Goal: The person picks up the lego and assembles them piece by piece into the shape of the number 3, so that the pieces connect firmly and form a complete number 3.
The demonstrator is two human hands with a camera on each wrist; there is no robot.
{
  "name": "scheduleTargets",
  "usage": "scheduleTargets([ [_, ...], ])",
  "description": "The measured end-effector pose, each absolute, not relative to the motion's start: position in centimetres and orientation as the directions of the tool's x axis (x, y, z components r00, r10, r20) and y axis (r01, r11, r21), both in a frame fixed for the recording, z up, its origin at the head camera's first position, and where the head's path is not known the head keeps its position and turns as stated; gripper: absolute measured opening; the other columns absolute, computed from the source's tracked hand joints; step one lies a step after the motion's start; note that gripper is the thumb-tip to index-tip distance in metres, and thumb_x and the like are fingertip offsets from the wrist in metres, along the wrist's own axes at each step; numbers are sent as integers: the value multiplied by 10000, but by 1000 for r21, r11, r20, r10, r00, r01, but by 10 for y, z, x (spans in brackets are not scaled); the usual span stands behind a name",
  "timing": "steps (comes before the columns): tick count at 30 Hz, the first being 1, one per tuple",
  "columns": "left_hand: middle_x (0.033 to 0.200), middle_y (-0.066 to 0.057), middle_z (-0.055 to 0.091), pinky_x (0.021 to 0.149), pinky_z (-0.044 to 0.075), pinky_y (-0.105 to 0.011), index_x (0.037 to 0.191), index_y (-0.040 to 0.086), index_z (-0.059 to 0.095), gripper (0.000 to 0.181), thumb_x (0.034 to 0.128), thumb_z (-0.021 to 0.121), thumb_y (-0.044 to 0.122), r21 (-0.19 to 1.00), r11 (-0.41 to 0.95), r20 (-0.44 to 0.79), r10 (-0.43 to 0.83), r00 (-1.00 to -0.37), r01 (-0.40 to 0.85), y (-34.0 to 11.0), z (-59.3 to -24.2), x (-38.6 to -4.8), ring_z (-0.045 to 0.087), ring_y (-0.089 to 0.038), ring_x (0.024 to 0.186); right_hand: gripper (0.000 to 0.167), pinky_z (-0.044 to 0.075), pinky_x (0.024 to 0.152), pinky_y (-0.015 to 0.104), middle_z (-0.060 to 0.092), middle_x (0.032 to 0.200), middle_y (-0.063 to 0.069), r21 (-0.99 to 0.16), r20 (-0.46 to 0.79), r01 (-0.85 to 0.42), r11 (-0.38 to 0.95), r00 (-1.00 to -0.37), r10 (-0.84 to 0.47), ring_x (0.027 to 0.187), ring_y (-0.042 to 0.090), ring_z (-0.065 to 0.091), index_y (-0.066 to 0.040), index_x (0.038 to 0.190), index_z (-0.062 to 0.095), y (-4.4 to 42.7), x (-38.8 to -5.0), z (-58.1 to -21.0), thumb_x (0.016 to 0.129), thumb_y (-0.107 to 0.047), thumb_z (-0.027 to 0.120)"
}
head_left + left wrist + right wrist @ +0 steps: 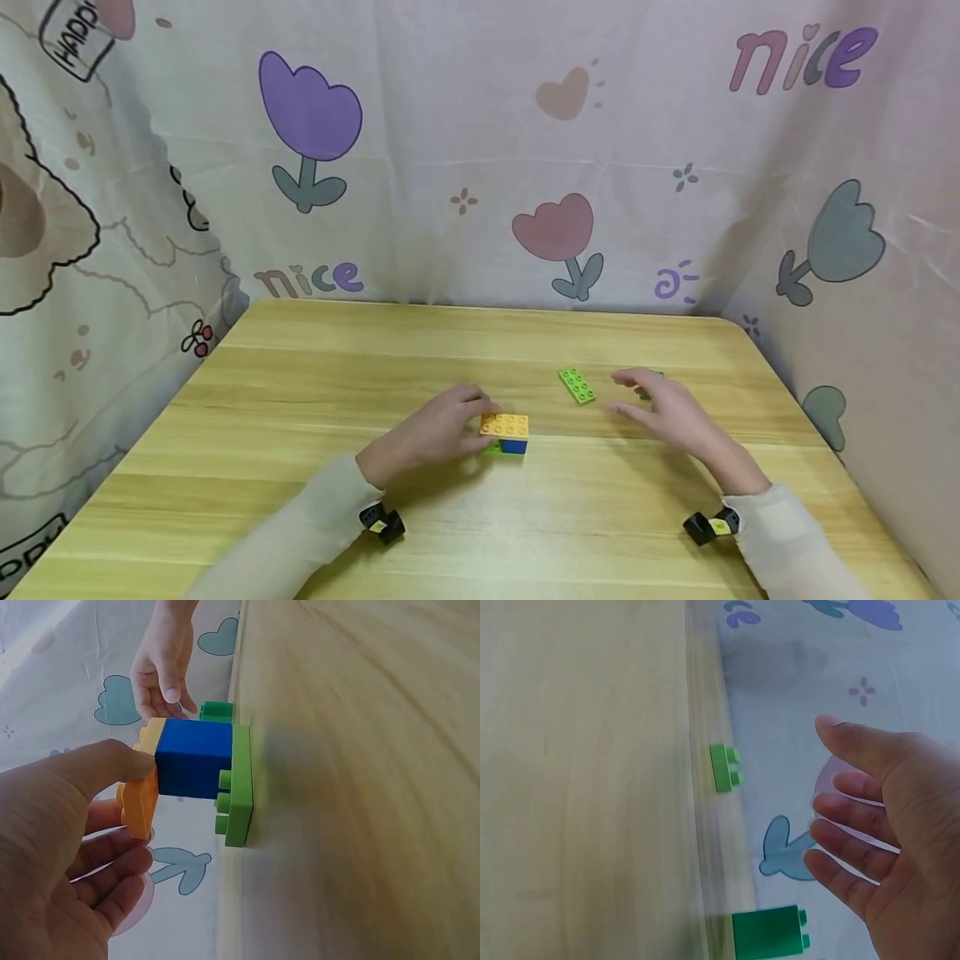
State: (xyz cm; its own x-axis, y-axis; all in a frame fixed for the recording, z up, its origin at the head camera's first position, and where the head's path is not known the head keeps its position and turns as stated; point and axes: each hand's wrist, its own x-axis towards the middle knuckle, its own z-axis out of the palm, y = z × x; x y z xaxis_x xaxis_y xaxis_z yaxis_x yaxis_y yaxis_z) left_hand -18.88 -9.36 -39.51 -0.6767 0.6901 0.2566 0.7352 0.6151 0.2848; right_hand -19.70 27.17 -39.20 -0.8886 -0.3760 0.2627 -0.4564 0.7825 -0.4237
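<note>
a small brick stack sits at the fingertips of the left hand (pixel 438 429), on that hand's right side. its top is a yellow-orange plate (pixel 504 426), studs up, and the left thumb and fingers pinch it at the end nearest them. under the plate's far end from that hand is a blue block (pixel 513 447), so the gripped end juts out past the blue. below the blue lies a lime base plate (pixel 495 448), some of its studs uncovered on the side toward the left hand.

the right hand (pixel 667 408) is held apart from the stack, to the right and a little farther forward — its grasp wide and holding nothing, thumb well away from the loosely bent fingers. just beside its fingers stands a dark green block (pixel 767 932), partly hidden by them from the head view; the right wrist view shows a gap between fingers and block. to the left of the right fingertips, near them, a second lime plate (pixel 577 387) lies studs up.

beneath both hands is a wood-grain tabletop (pixel 375 358). behind each hand are a pale sleeve (pixel 300 517) and a black wrist camera (pixel 382 523); beyond the fingertips hangs a printed cloth (pixel 450 100) with tulips and lettering.
</note>
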Motion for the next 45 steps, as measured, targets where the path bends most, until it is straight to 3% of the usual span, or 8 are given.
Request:
scheduleTargets([
  [9,1133,-4,602,885,488,-326,1270,156,646,480,885,713,435,293,604,275,689,-670,741,-89,-400,-187,558,-150,1017,467,412,949,572,600,1224,190,-377,307,-434,819,-892,-331,1131,392,541,-9,1263,602,289,-206,-393,891,-256,739],
  [19,1115,12,608,863,476,-304,1264,175,666,444,908,680,441,283,632,280,665,-692,722,-83,-403,-186,535,-133,999,518,330,993,622,536,1282,242,-395,313,-387,833,-909,-274,1202,449,453,2,1284,574,310,-214,-397,887,-282,744],
  [45,1112,17,573,816,474,-279,1276,176,663,415,928,668,402,333,629,266,652,-710,702,-84,-404,-183,514,-117,958,655,387,940,617,499,1316,261,-474,202,-283,834,-957,-210,1152,465,492,23,1362,495,331,-228,-413,907,-404,695],
])
